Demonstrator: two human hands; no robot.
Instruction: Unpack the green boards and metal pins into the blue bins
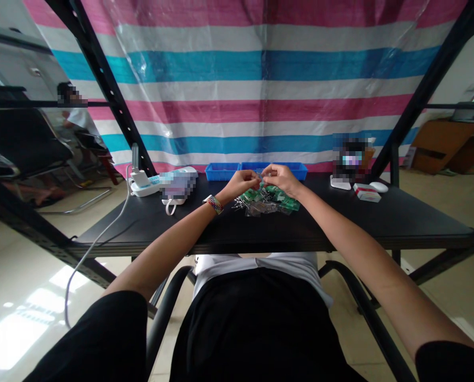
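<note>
Over a pile of small clear and green plastic packets (266, 202) on the black table, my two hands are close together. My left hand (242, 184), with a bracelet at the wrist, has its fingers closed in a pinch. My right hand (281, 179) is also pinched, its fingertips near those of the left. Something small and clear seems to be between them, too small to make out. Metal pins or screws show at the pile's left side. Just behind the hands stands a blue divided tray (222, 171).
A white power strip (153, 185) with a cable and a device (177, 187) lie at the left of the black table (141, 223). At the right are a small box (367, 192), a white mouse (379, 187) and a blurred item on a white stand (341, 183). Another person sits at far left.
</note>
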